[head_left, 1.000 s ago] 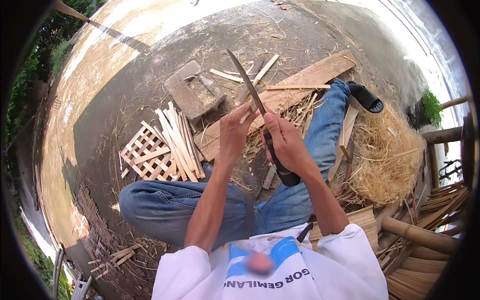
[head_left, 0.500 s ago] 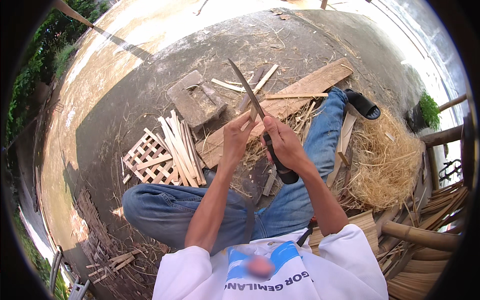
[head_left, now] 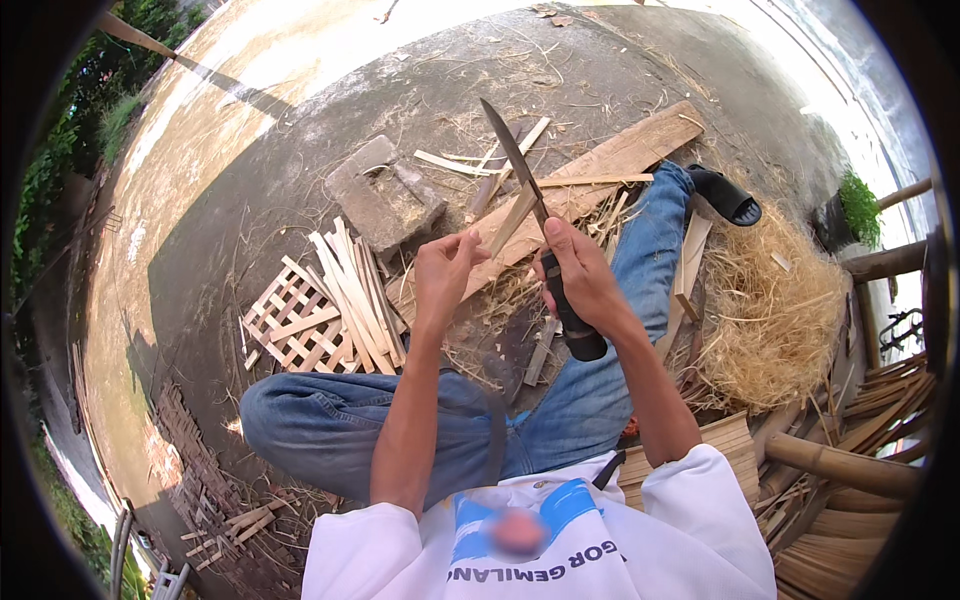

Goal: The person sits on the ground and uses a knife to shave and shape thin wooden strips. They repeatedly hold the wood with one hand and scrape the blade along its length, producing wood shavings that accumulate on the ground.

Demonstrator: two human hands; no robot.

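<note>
My right hand (head_left: pixel 584 272) is wrapped round the black handle of a long knife (head_left: pixel 513 152), its dark blade pointing up and away to the left. My left hand (head_left: pixel 446 272) pinches the near end of a short, flat, pale bamboo strip (head_left: pixel 513 222). The strip's far end meets the blade just above the handle; part of it lies behind the blade. Both hands are over my lap, in front of a long wooden plank (head_left: pixel 640 150) that lies slanting on the ground.
A bundle of pale strips (head_left: pixel 350 290) lies on a woven lattice (head_left: pixel 290 312) at left. Beyond sits a broken concrete block (head_left: pixel 385 200). Heaped shavings (head_left: pixel 770 310) lie on the right, near my sandalled foot (head_left: pixel 728 195). Bamboo poles (head_left: pixel 840 466) stand at lower right.
My left hand has moved left and toward me, away from the blade, with the strip now more visible between the hands. The knife has shifted slightly right and tilted more upright.
</note>
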